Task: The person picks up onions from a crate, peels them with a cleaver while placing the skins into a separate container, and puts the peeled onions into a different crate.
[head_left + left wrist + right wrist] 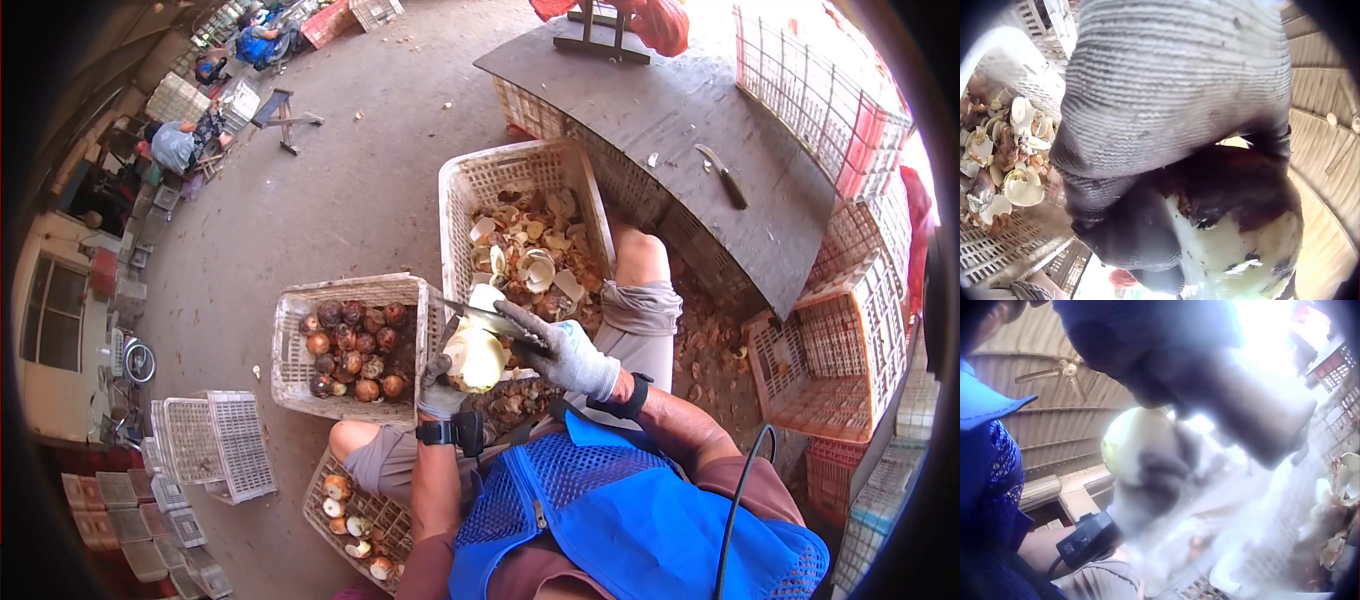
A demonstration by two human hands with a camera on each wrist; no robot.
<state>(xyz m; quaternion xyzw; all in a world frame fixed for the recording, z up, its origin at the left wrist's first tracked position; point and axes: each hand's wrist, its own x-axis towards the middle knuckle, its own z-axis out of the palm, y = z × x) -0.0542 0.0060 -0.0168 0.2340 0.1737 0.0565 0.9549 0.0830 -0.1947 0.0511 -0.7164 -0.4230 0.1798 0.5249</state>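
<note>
My gloved left hand [440, 388] grips a large, partly peeled onion [476, 358], its pale yellow flesh facing up. In the left wrist view, dark brown skin still covers part of the onion [1241, 250], under the curled fingers [1141, 237]. My gloved right hand [582, 362] holds a knife by its dark handle, the blade [468, 309] reaching left over the onion. A white piece of onion layer [487, 299] stands up beside the blade. The right wrist view is blurred and bright around the right hand.
Beyond my hands stands a white crate [455, 205] of peelings. Left of it, another crate [285, 375] holds brown-skinned onions, and a lower crate has several partly peeled onions [358, 526]. A second knife [728, 180] lies on the grey table [640, 95]. People sit far back left.
</note>
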